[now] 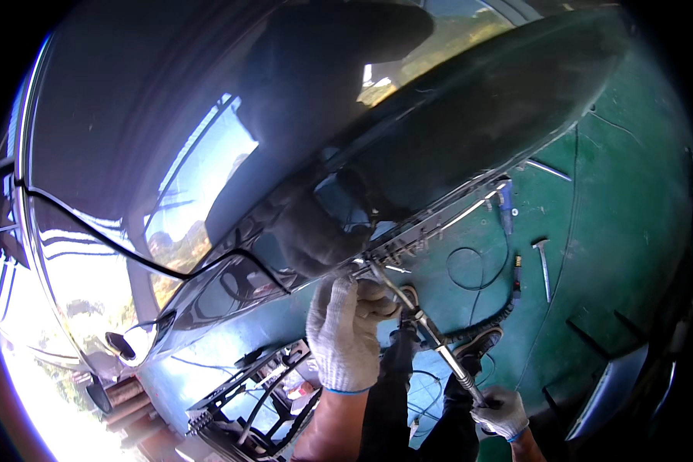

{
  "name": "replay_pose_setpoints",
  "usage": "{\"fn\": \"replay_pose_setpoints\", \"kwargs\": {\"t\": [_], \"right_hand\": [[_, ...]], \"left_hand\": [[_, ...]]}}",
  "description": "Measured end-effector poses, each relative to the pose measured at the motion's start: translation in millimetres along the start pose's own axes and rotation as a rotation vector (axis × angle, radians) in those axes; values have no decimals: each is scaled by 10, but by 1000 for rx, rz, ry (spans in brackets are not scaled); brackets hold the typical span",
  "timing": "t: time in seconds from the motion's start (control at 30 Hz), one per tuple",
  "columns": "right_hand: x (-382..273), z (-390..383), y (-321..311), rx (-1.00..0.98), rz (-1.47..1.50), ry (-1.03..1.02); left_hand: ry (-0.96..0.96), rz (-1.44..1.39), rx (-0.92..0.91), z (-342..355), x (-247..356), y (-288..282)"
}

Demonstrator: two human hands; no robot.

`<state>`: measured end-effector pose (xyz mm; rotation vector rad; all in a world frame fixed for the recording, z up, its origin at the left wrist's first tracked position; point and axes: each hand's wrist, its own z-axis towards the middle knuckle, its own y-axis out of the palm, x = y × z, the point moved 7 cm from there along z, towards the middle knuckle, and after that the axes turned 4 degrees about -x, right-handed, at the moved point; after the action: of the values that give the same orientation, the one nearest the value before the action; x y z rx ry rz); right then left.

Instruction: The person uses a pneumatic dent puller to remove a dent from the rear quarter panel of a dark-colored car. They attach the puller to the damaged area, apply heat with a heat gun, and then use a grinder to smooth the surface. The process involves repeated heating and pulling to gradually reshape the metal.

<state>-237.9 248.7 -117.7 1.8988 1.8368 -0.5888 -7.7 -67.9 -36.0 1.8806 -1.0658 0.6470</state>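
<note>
A glossy dark car body fills the upper part of the view, its lower edge running diagonally. My left hand, in a pale knit glove, is at that edge with fingers curled beside the head of a long metal rod tool. What those fingers pinch, if anything, is hidden. The rod tool, which looks like a slide hammer, slants from the edge down to the lower right. My gloved right hand is closed round its far end. A row of small metal tabs lines the edge near the tool's head.
On the green floor lie a hammer, a blue tool with a looped cable, and a metal bar. A black frame cart stands lower left. A black cable hangs across the car. My shoes are below the rod.
</note>
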Motion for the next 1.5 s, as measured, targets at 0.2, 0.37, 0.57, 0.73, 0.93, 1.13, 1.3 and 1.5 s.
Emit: {"fn": "replay_pose_setpoints", "kwargs": {"t": [0.2,0.37,0.57,0.73,0.93,1.13,1.3,1.5], "right_hand": [[-341,-46,-14,93,-165,-377],[-144,-214,-184,283,-467,-423],[1881,55,-712,342,-419,369],[3117,844,-1566,428,-433,668],[5074,2058,-2154,539,-267,865],[6996,3213,-2625,98,-977,685],[2294,3049,-2895,823,-686,-390],[-1892,2070,-1205,-74,502,-1209]], "left_hand": [[-53,32,72,0,71,7],[-91,134,7,56,83,-133],[-69,240,-85,62,-14,-40],[-2,158,-418,-24,92,32],[422,454,-280,-170,243,-226],[664,649,-262,35,128,-270],[749,725,-255,-149,100,69],[1128,810,-19,-137,52,17]]}}
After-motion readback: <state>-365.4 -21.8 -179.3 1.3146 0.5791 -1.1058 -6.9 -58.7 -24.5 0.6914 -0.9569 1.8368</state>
